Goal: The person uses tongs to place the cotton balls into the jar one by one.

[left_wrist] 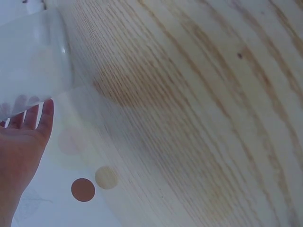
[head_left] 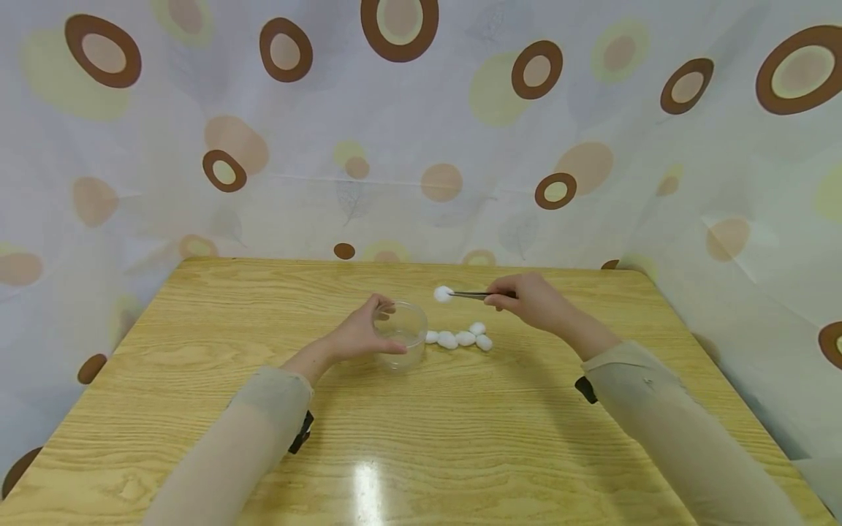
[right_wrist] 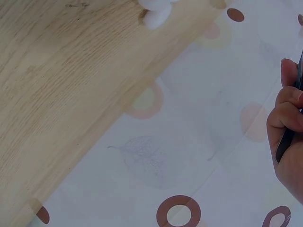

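Note:
My left hand (head_left: 355,334) grips a clear round container (head_left: 409,325) from its left side, thumb in front and fingers behind. The container also shows at the left edge of the left wrist view, with fingertips against its wall. In my right hand (head_left: 536,303) are dark tweezers (head_left: 468,295), pinched between thumb and fingers and pointing left. Their tips hold a white cotton ball (head_left: 443,294) above the table, to the right of the container's rim. Several more cotton balls (head_left: 465,338) lie just right of the container.
The wood-grain table (head_left: 421,431) reaches back to a patterned curtain (head_left: 421,131), which also hangs along both sides. A dark wrist strap (head_left: 301,432) shows under the left sleeve and another dark piece (head_left: 585,389) under the right sleeve.

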`<state>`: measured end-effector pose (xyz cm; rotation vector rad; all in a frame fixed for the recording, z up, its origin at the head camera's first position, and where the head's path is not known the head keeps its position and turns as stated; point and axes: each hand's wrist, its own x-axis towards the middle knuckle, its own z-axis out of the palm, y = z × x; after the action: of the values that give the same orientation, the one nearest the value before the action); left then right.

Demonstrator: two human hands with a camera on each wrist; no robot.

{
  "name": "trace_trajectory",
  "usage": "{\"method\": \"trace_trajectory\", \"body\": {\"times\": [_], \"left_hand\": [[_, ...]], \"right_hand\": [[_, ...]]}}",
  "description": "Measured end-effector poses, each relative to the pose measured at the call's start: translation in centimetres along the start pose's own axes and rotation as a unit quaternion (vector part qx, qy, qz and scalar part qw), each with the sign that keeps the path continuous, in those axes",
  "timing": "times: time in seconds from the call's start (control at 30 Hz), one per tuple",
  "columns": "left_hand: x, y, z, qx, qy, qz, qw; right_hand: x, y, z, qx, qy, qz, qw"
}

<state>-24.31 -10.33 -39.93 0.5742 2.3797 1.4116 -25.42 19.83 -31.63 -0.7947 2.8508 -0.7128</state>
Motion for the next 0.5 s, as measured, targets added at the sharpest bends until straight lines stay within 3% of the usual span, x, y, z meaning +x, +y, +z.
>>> {"method": "trace_trajectory", "body": {"times": [0.5], "left_hand": [[0.1,-0.4,0.1,-0.002,0.011,-0.002,0.9999]], "right_hand": [[2.2,-2.6,1.7,0.001,-0.014,-0.041,0.999]]}}
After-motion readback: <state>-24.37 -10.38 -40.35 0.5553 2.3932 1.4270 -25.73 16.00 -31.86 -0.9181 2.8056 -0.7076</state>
